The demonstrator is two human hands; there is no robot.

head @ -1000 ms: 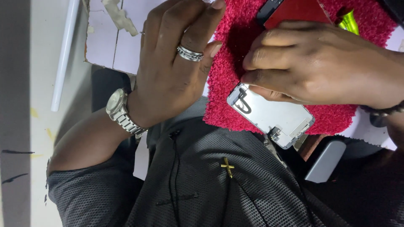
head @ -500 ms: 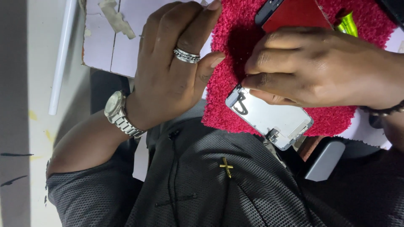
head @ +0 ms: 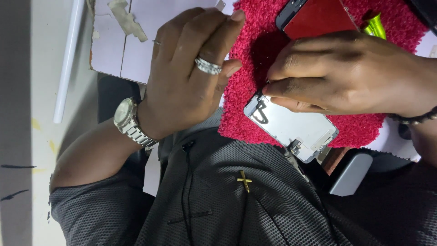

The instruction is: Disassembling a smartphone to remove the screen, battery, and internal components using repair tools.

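A white phone screen panel [head: 296, 130] lies back side up on a red fluffy cloth [head: 248, 64], overhanging its near edge. My right hand [head: 350, 75], with a dark bead bracelet, grips the panel's far edge with its fingertips. Under that hand's far side sits a red phone body [head: 318, 18], and a yellow-green tool [head: 375, 25] pokes out beside it. My left hand [head: 191, 82] wears a ring and a metal wristwatch. It rests at the cloth's left edge with its fingers curved and nothing in it; the thumb tip touches the cloth.
The cloth lies on a white tabletop [head: 136, 50] with a chipped edge and a scrap of tape. A white tube [head: 68, 64] lies at the left over a pale floor. A grey flat object [head: 350, 175] sits by my lap. A small gold cross [head: 245, 181] is pinned on my dark shirt.
My left hand has shifted a little to the right along the cloth's edge. My right hand stays on the white panel, which has hardly moved.
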